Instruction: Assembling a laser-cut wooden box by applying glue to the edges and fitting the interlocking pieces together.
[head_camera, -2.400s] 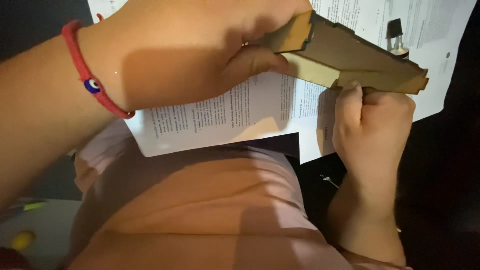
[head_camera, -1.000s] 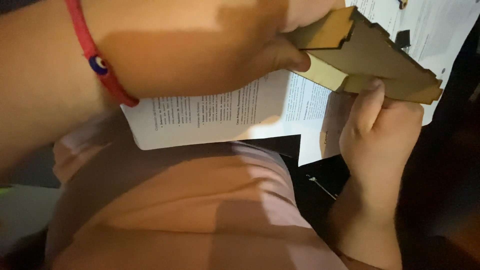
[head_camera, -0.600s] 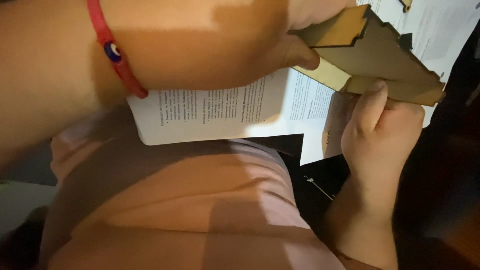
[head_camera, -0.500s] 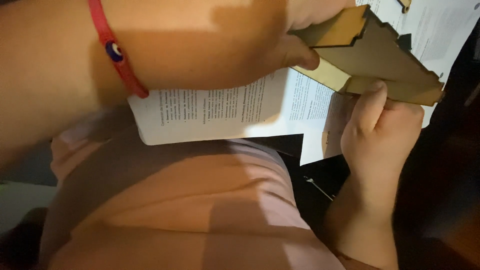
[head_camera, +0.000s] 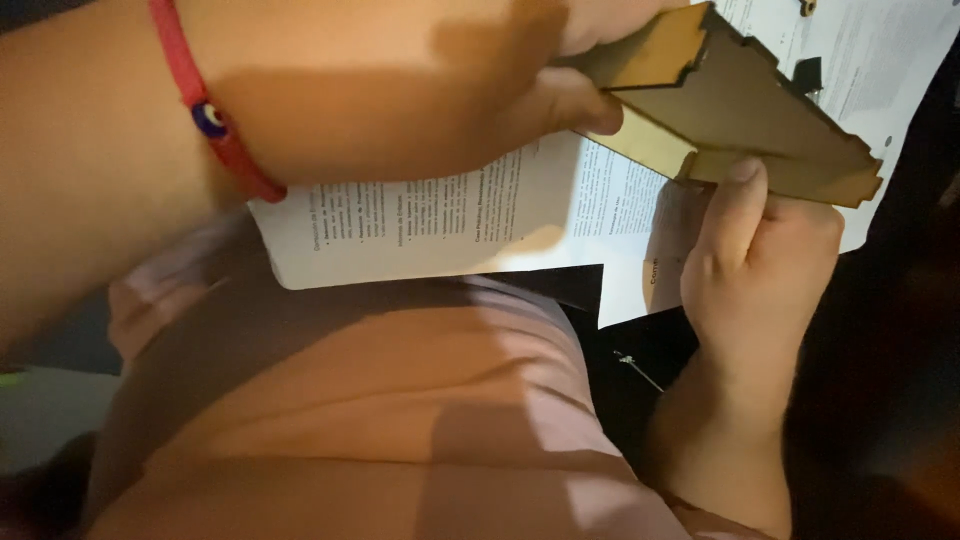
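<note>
- Head view: left hand (head_camera: 420, 90) clamps the notched wooden piece (head_camera: 730, 110) at its upper end.
- Right hand (head_camera: 760, 260) grips its lower edge, above printed sheets (head_camera: 450, 220).

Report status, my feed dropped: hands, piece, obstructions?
Left hand and right hand both gripping notched tan wooden assembly. White printed sheets underneath. Nothing blocking.
</note>
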